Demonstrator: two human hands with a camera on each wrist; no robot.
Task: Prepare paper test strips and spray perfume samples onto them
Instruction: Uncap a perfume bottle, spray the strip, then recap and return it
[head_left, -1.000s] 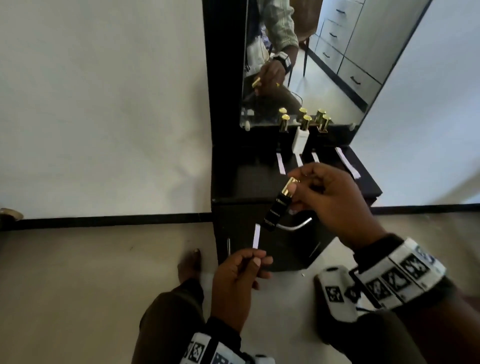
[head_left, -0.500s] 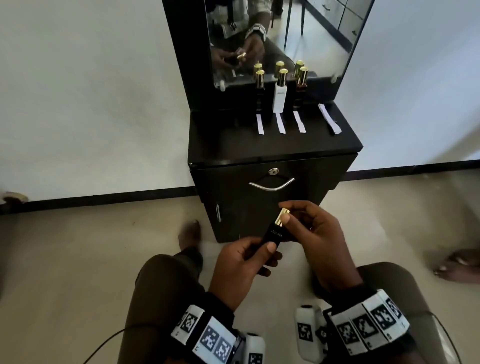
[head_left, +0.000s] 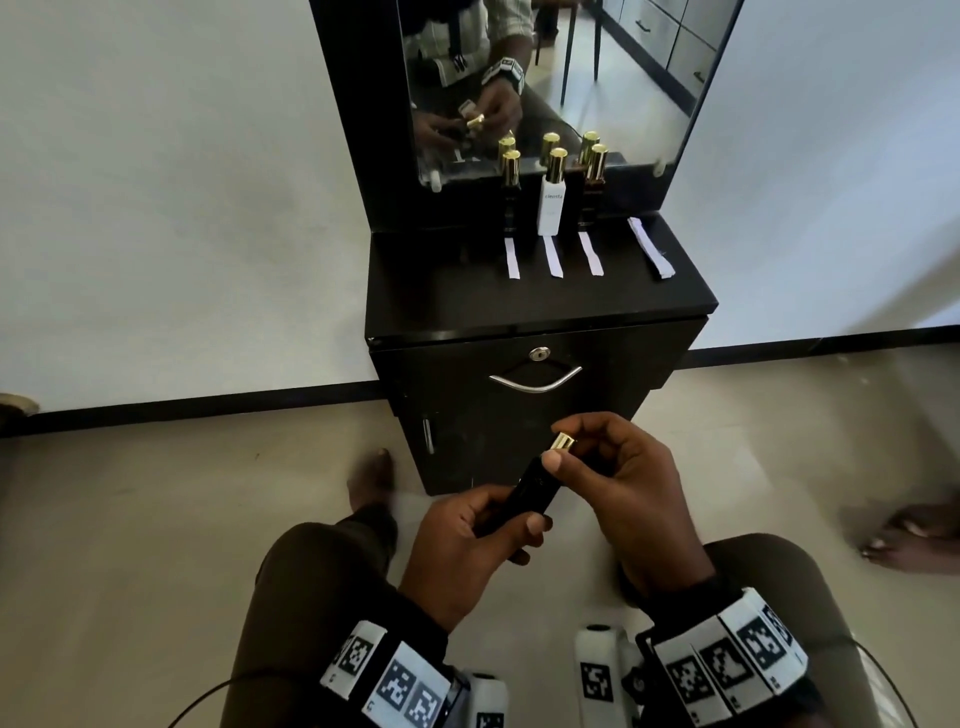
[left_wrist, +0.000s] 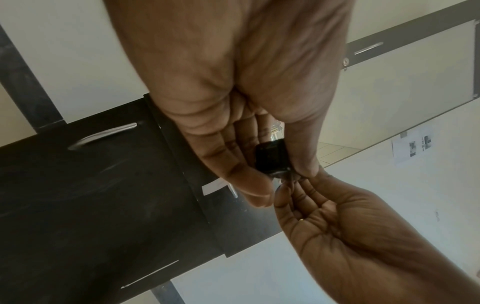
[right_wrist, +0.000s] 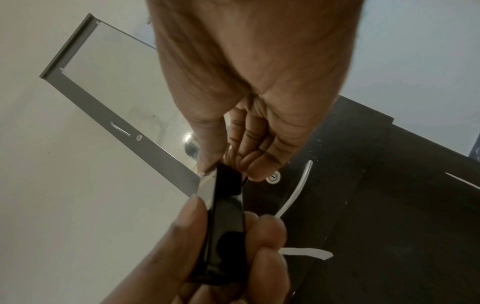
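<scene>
A slim black perfume bottle (head_left: 524, 493) with a gold cap (head_left: 563, 442) is held in front of my lap, tilted up to the right. My left hand (head_left: 467, 545) grips its black body (right_wrist: 226, 218). My right hand (head_left: 618, 483) pinches the gold cap between thumb and fingers. In the wrist views a white paper strip (right_wrist: 306, 253) sticks out from under my left fingers (left_wrist: 249, 185); the head view hides it. On the black cabinet (head_left: 467, 301) stand three gold-capped bottles (head_left: 551, 202), each with a strip (head_left: 554, 257) in front of it.
A small stack of spare strips (head_left: 650, 247) lies at the cabinet top's right. A mirror (head_left: 597, 78) rises behind the bottles. The drawer has a metal handle (head_left: 535, 382). A bare foot (head_left: 914, 535) rests on the floor at the right.
My hands came down from cabinet height to my lap. The left hand, which held only the strip, now also grips the bottle's body, and the right hand has shifted onto the cap.
</scene>
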